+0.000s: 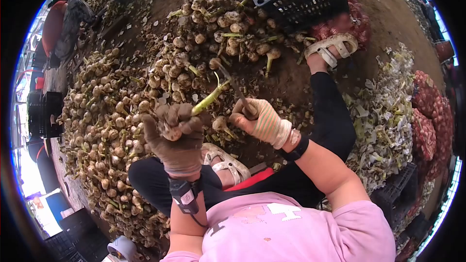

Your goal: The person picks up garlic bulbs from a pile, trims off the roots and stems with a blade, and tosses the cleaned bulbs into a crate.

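My left hand (175,128), in a brown soiled glove, is closed around a garlic bulb (172,134). Its green stalk (208,99) sticks out up and to the right, with a thin shoot near the cut-looking end. In a striped fingerless-looking glove, my right hand (262,122) grips the handle of a knife (237,87). The dark, narrow blade points up and left and overlaps the end of the stalk in this view. Just below the blade, between both hands, lies another garlic bulb (221,123) on the dirt.
A large heap of garlic bulbs (104,131) spreads on the left, and stalked garlic (233,29) lies ahead. A black crate (306,2) stands at the top, beside a red mesh sack (357,17). Stalk and skin trimmings (383,131) are piled on the right, near filled red sacks (427,116).
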The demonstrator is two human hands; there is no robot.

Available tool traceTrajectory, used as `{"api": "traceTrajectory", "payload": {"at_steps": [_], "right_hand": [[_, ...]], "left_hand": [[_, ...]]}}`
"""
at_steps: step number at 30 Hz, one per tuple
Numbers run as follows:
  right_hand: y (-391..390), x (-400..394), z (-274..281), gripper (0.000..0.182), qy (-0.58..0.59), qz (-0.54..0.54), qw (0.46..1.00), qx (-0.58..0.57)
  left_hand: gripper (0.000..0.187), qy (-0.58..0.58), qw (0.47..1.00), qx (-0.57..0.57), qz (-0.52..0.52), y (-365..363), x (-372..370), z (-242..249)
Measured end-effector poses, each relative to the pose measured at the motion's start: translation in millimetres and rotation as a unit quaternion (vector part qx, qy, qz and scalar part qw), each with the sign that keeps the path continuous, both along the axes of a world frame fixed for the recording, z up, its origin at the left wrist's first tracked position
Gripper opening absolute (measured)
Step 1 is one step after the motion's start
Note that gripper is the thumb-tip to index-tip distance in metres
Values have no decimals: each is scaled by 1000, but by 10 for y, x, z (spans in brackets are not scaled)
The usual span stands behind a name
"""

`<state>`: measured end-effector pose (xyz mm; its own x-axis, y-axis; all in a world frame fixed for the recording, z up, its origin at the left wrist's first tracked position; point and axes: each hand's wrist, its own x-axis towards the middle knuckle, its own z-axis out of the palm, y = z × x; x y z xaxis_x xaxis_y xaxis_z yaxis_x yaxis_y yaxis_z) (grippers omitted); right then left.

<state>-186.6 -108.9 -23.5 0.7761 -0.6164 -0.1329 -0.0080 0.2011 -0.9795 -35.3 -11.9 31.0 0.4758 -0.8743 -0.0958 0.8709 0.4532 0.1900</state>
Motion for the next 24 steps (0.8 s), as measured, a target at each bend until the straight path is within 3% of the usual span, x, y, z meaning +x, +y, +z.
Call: {"api": "traceTrajectory", "payload": {"at_steps": [2,9,12,14,15,17,18,20,21,22,23,24], "right_hand": [[34,11,103,6,5,10,999,-42],[91,72,64,7,-39,41,997,60],[95,74,61,12,-37,16,999,9],[84,77,-9,19,-38,5,990,-138],[71,86,-55,19,-38,5,990,-138],[40,111,-238,23,95,17,969,-227],[22,182,-700,23,100,53,989,-96],[25,161,-794,14,102,10,993,-63],[-47,131,-645,11,103,26,994,-29],[-64,114,-555,6,36,-1,999,10],[-106,79,-401,6,49,-20,998,31],[-149,41,-291,7,46,-28,996,68]], "left_hand": [[35,8,1000,-3,-9,-27,-75,-89],[41,29,998,-3,-56,-90,-230,-100],[38,-4,998,-7,-54,-113,-238,-92],[39,-20,998,42,-50,-111,-251,-51],[39,-20,998,43,-50,-110,-244,-48],[40,-50,992,-71,-89,-110,-196,-32],[41,-67,984,-130,-106,-121,-139,-18],[43,-98,956,-242,-136,-60,35,3],[40,-272,962,1,25,166,201,3],[31,-227,874,347,255,180,71,465],[46,-183,979,12,86,586,882,91],[51,50,959,-208,-185,719,1016,292]]}}
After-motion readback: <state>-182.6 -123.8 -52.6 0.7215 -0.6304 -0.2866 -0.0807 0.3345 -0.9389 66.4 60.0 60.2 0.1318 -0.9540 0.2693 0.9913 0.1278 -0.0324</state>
